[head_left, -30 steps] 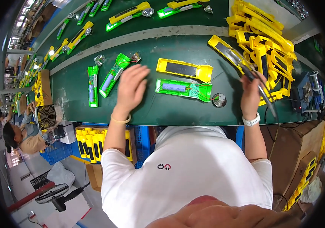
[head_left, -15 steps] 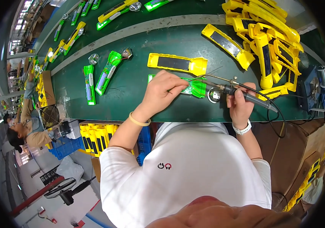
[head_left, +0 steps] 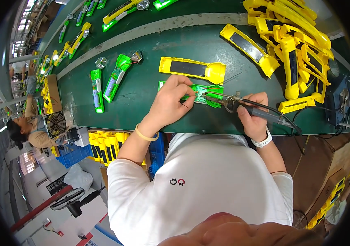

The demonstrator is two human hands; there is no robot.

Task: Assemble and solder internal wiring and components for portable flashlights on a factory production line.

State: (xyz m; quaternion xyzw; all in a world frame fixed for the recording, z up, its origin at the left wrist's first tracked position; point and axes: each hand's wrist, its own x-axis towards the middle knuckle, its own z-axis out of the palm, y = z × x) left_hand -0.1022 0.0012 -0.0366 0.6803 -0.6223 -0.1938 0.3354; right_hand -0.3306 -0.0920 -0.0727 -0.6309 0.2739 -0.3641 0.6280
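Note:
A green flashlight housing with a small circuit board lies flat in front of me. My left hand rests over its left part, thumb and forefinger pinched on a thin wire at the board. In my right hand is a soldering iron, its tip pointing left onto the board. A thin metal tube runs along the iron, and cables trail from it to the right. The lamp head at the housing's right end is mostly hidden behind the iron. Just beyond lies a yellow cover with a dark panel.
Two green housings with lamp heads lie at left. Another yellow cover and a heap of yellow covers lie at right, near a blue soldering station. Farther left, a person sits beside a fan.
My right hand has brought the soldering iron left and slightly down, so its tip is now over the board. The left hand's fingers have drawn back slightly left and curled more.

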